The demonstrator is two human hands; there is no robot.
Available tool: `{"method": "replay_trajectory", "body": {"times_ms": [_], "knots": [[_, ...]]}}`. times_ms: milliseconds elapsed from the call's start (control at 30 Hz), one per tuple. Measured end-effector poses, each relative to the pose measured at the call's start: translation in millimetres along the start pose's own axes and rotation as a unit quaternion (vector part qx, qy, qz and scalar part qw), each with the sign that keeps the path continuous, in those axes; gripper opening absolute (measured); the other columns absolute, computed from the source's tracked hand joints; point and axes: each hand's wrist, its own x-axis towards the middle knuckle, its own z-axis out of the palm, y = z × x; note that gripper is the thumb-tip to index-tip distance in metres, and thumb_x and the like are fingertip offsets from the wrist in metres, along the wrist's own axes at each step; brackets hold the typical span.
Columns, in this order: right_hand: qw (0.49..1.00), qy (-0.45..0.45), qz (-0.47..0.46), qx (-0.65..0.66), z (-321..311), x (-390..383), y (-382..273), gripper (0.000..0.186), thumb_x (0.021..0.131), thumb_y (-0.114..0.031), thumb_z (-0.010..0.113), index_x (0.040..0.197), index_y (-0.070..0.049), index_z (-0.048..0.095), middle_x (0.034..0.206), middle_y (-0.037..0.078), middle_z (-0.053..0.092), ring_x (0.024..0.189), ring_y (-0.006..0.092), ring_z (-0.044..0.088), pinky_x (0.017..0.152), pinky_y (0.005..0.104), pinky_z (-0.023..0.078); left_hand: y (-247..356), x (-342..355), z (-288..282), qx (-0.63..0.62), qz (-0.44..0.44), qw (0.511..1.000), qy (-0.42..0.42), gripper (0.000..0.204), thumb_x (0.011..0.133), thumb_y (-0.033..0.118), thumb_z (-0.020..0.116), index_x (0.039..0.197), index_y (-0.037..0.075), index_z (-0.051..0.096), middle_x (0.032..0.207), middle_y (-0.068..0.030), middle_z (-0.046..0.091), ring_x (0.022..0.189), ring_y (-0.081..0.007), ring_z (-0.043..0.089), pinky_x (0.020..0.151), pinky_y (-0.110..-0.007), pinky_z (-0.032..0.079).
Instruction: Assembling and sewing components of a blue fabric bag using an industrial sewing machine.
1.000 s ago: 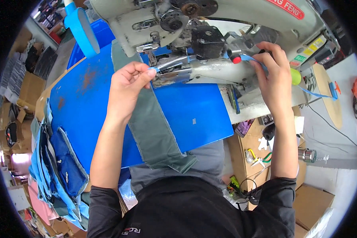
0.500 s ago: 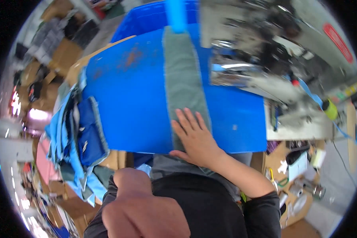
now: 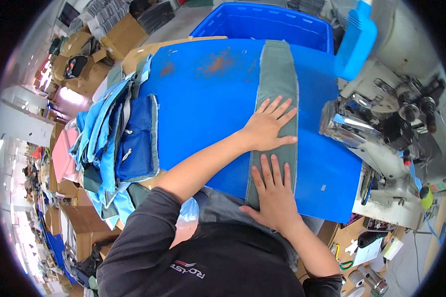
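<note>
A long grey-green fabric strip (image 3: 273,69) lies lengthwise across a blue work board (image 3: 193,119), its near end at the board's front edge. My left hand (image 3: 271,123) presses flat on the strip's middle, fingers spread. Closer to me, my right hand (image 3: 275,193) also rests flat on the strip, its fingers apart. The two hands are close together, left above right, and neither grips anything.
Blue and light-blue sewn fabric pieces (image 3: 134,133) are piled at the board's left. A sewing machine (image 3: 362,119) stands at right, a light-blue plastic holder (image 3: 356,42) above it. Behind the board sits a blue bin (image 3: 262,22). Green-handled scissors (image 3: 346,265) lie at lower right.
My left hand has come from near my body onto the strip. The right hand stays flat on it. The whole view has shifted, so the board and strip appear farther right.
</note>
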Motion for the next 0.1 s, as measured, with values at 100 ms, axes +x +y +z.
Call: {"method": "replay_trajectory", "body": {"times_ms": [100], "knots": [[0.999,-0.029,0.023,-0.006,-3.4,5.9,-2.1,0.099,0.082,-0.068,0.06,0.149,0.001,0.034,0.159,0.026,0.016,0.149,0.0425,0.01,0.117,0.0633,0.007,-2.1,3.2,0.2,-0.03,-0.008,1.0,0.006,0.082,0.093,0.069,0.042,0.153,0.013,0.033,0.161,-0.0174,0.021,0.149,-0.0418,0.014,0.121,-0.052,0.011]]}}
